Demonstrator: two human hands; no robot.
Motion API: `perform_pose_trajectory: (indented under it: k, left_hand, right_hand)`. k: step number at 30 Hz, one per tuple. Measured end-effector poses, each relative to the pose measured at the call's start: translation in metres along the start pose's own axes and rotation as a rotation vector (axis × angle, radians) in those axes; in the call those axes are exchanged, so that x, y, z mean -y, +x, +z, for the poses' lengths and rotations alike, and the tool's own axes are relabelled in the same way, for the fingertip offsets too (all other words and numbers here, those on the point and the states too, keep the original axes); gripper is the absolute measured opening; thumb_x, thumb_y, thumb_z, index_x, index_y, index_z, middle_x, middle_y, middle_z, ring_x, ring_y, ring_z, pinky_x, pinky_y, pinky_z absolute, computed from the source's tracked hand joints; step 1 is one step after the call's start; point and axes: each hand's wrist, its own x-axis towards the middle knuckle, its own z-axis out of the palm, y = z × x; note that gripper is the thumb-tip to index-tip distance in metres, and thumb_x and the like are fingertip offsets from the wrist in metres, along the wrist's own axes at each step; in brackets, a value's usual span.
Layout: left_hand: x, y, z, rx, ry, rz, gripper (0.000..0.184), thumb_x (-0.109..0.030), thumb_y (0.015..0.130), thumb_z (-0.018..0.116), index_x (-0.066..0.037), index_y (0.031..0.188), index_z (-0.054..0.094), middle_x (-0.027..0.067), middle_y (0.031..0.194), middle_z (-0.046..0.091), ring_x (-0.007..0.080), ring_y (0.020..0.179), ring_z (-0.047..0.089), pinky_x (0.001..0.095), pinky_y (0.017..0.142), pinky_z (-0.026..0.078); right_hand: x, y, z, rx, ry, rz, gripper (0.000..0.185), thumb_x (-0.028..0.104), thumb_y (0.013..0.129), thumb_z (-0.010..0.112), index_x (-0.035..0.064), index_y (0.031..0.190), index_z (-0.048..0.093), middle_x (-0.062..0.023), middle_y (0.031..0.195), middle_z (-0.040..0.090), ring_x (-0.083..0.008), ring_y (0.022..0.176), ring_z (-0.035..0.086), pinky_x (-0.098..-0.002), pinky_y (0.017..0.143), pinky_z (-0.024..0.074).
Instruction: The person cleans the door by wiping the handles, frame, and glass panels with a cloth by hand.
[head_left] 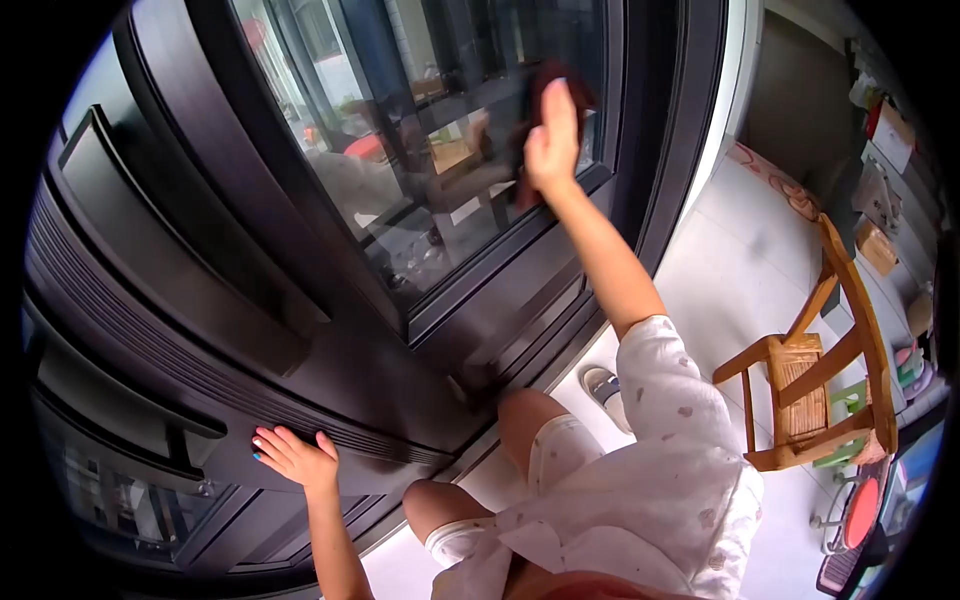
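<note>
My right hand [554,145] presses a dark red cloth [579,90] against the lower right part of a glass pane [340,200]. Its fingers point upward, and the cloth shows around and behind them, slightly blurred. My left hand [297,459] lies flat with fingers spread on the dark door frame [345,380], holding nothing. Just left of that hand is a long black door handle [130,425]. A second black handle [190,240] stands out from the frame higher up.
To the right, a wooden chair [800,390] stands on the white tiled floor [735,225]. Behind it are a red-seated stool [862,512] and shelves with boxes [878,245]. A slipper-clad foot [604,388] is close to the door track.
</note>
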Motion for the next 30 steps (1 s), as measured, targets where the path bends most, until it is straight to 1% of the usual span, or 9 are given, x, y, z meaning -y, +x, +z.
perform_pose_trajectory:
  k: [6,11,13,14,16,17,20,25,30]
  left_hand:
    - [0.000,-0.002,0.000,-0.011,0.006,-0.006,0.065,-0.036,0.088,0.037,0.004,0.136,0.018,0.0289,0.139,0.020,0.0445,0.129,0.019,0.0536,0.103,0.013]
    - [-0.004,0.002,-0.001,-0.021,0.026,-0.009,0.064,-0.036,0.089,0.036,0.003,0.136,0.019,0.0278,0.138,0.022,0.0433,0.128,0.021,0.0528,0.104,0.014]
    - [-0.005,0.003,-0.001,-0.029,0.034,-0.009,0.062,-0.036,0.089,0.036,0.004,0.135,0.022,0.0273,0.138,0.024,0.0423,0.128,0.022,0.0515,0.104,0.015]
    - [-0.005,0.004,-0.002,-0.024,0.025,-0.009,0.062,-0.036,0.089,0.036,0.004,0.135,0.022,0.0273,0.138,0.024,0.0423,0.128,0.022,0.0515,0.104,0.015]
    - [-0.005,0.006,-0.001,-0.048,0.035,-0.001,0.061,-0.036,0.089,0.036,0.004,0.134,0.023,0.0268,0.138,0.025,0.0417,0.128,0.023,0.0508,0.104,0.015]
    - [-0.005,0.003,0.002,-0.061,0.026,-0.028,0.060,-0.039,0.090,0.033,0.002,0.134,0.027,0.0259,0.136,0.030,0.0407,0.128,0.024,0.0517,0.103,0.017]
    - [-0.001,0.001,0.003,-0.050,0.027,-0.027,0.060,-0.040,0.090,0.033,0.001,0.134,0.027,0.0249,0.136,0.030,0.0405,0.127,0.026,0.0514,0.103,0.018]
    - [0.001,0.001,0.002,-0.053,0.028,-0.014,0.061,-0.039,0.090,0.034,0.001,0.134,0.026,0.0240,0.137,0.028,0.0398,0.128,0.025,0.0500,0.103,0.017]
    - [0.002,-0.004,0.004,-0.052,0.016,-0.015,0.062,-0.038,0.089,0.037,0.002,0.135,0.024,0.0244,0.138,0.026,0.0400,0.128,0.024,0.0499,0.104,0.016]
  right_hand:
    - [-0.078,-0.038,-0.013,-0.082,-0.126,0.410,0.054,0.008,0.082,0.035,0.0010,0.135,0.028,-0.0177,0.142,0.022,-0.0312,0.132,0.020,-0.0351,0.107,0.0153]
    - [-0.049,-0.048,0.001,-0.213,-0.093,1.052,0.051,0.015,0.085,0.032,-0.0070,0.131,0.027,-0.0260,0.137,0.026,-0.0357,0.128,0.024,-0.0369,0.106,0.0182]
    - [0.005,-0.052,0.015,-0.179,-0.194,1.037,0.050,0.015,0.085,0.034,-0.0098,0.128,0.030,-0.0270,0.134,0.031,-0.0388,0.123,0.030,-0.0405,0.104,0.0200]
    - [0.042,-0.051,0.016,-0.135,0.059,1.118,0.052,0.015,0.086,0.034,-0.0096,0.132,0.024,-0.0250,0.138,0.024,-0.0353,0.130,0.021,-0.0403,0.107,0.0133]
    - [0.142,-0.071,0.031,-0.077,0.187,0.933,0.059,0.010,0.087,0.035,-0.0079,0.136,0.008,-0.0206,0.145,0.003,-0.0293,0.135,0.001,-0.0395,0.109,0.0011]
    - [0.187,-0.073,0.032,0.156,0.044,0.935,0.064,0.010,0.085,0.038,-0.0083,0.136,0.005,-0.0211,0.145,-0.001,-0.0315,0.135,-0.002,-0.0404,0.109,0.0001]
    - [0.262,-0.079,0.025,0.244,0.378,0.952,0.069,0.013,0.085,0.044,0.0009,0.139,0.002,-0.0200,0.145,-0.006,-0.0435,0.131,-0.002,-0.0444,0.106,0.0041]
    - [0.215,-0.077,0.032,0.264,0.173,0.931,0.065,0.022,0.090,0.039,0.0014,0.139,0.003,-0.0175,0.146,-0.002,-0.0399,0.133,-0.002,-0.0432,0.107,0.0030]
    - [0.085,-0.051,0.017,-0.026,0.012,1.033,0.059,0.032,0.093,0.034,0.0002,0.138,0.013,-0.0170,0.145,0.008,-0.0351,0.134,0.006,-0.0391,0.109,0.0058]
